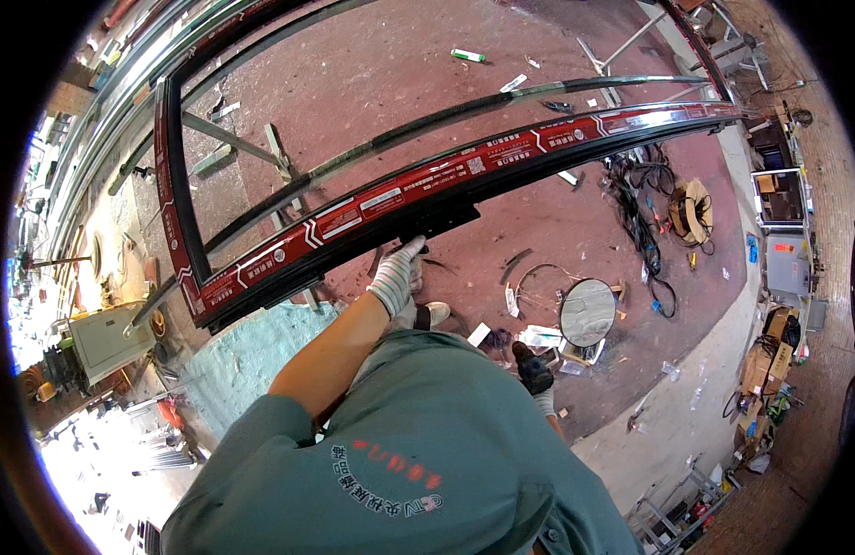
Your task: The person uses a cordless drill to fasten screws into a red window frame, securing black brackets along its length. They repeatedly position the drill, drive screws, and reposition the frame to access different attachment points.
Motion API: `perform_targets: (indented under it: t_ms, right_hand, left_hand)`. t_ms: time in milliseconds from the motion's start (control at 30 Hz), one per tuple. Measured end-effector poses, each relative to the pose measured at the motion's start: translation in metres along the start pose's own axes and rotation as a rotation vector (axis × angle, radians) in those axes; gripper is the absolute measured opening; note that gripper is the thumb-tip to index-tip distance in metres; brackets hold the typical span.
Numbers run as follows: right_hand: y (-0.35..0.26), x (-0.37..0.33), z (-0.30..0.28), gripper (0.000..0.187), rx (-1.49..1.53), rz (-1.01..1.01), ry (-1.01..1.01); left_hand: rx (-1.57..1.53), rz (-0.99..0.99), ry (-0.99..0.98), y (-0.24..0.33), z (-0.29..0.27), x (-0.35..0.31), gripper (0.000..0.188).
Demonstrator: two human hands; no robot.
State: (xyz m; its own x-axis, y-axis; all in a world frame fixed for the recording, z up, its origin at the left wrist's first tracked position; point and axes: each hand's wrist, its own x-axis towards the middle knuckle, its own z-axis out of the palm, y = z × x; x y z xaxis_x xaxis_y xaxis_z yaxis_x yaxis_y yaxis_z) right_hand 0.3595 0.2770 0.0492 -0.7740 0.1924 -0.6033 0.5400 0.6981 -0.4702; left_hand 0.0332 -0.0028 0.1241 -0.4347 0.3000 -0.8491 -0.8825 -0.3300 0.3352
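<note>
A large window or door frame, dark with red protective film, lies across in front of me. My left hand, in a white striped glove, is up against its near edge. That hand's fingers are drawn together beside a black plate on the frame; what they pinch is too small to make out. Down at my right side, my right hand, also gloved, grips a black power drill. My body hides most of this hand.
Metal stand legs show beneath the frame. On the reddish floor lie a round-topped stool, tangled black cables and a straw hat. A light green sheet is at the left. Boxes line the right wall.
</note>
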Motion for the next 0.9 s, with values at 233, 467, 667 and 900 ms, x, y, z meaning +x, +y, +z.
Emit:
perform_targets:
  t_ms: [233,467,667,900]
  right_hand:
    - [0.041,0.005,0.016,0.059,-0.221,-0.297,0.062]
    - [0.047,-0.009,0.016,0.057,-0.302,-0.303,0.063]
    - [0.062,-0.009,0.012,0.055,-0.312,-0.304,0.077]
    - [0.106,-0.014,0.030,0.051,-0.484,-0.324,0.154]
  left_hand:
    - [0.115,0.488,0.105,-0.046,-0.041,0.096,0.053]
    - [-0.038,0.615,-0.088,-0.041,-0.048,0.104,0.065]
    - [0.115,0.631,0.241,-0.027,-0.014,0.074,0.058]
    - [0.843,0.837,0.247,-0.037,-0.035,0.088,0.049]
